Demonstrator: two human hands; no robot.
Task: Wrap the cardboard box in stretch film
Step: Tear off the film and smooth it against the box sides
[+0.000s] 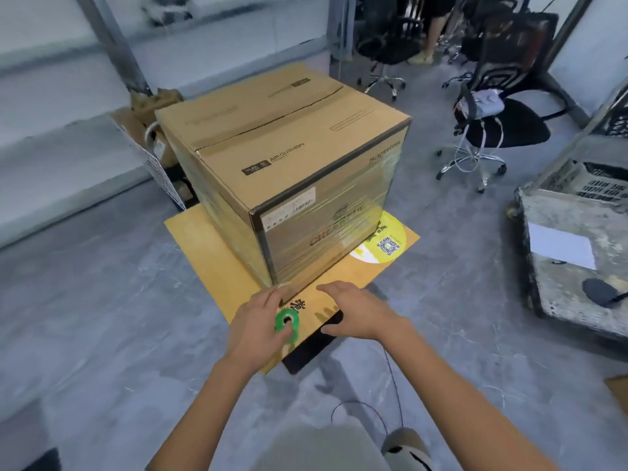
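Presently, the large brown cardboard box (272, 158) stands on a flat yellow cardboard sheet (210, 239) on the grey floor (102, 317). Its side walls are glossy with clear stretch film (323, 232); the top looks bare. The left hand (258, 321) grips a green plastic ring (287, 321), fingers curled round it. The right hand (353, 312) hovers released, holding nothing. Assessment: box stiff and bulky, film slick; take hold at corners or lower edges.

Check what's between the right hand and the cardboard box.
Head view: only a bare strip of the flat cardboard sheet lies between the right hand and the cardboard box.
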